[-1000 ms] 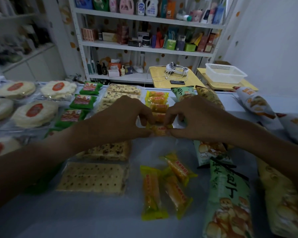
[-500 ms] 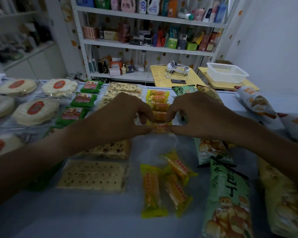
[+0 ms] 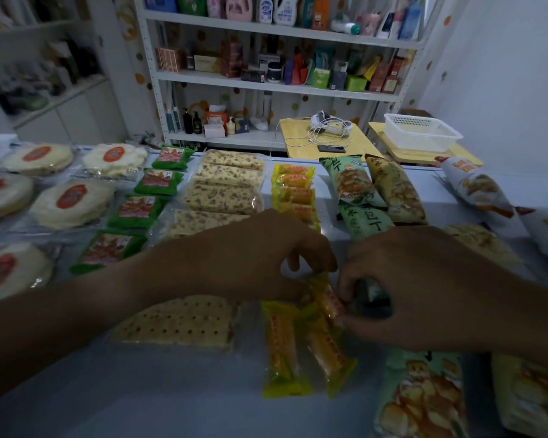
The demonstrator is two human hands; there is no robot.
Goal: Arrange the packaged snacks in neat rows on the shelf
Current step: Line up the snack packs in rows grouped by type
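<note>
Two hands [image 3: 250, 260] meet over three loose yellow snack packs [image 3: 280, 349]. Four green packets [image 3: 159, 181] form one column. One white basket [image 3: 419, 131] sits behind.

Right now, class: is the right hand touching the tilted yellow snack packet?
Touching. The head view shows the right hand pinching the tilted yellow snack packet at its near end.

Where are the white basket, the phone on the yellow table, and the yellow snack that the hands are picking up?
white basket [image 3: 424, 139]: head view, on its front wall.
phone [image 3: 331, 149]: head view, middle of its dark face.
yellow snack [image 3: 326, 300]: head view, on the wrapper between both hands.
</note>
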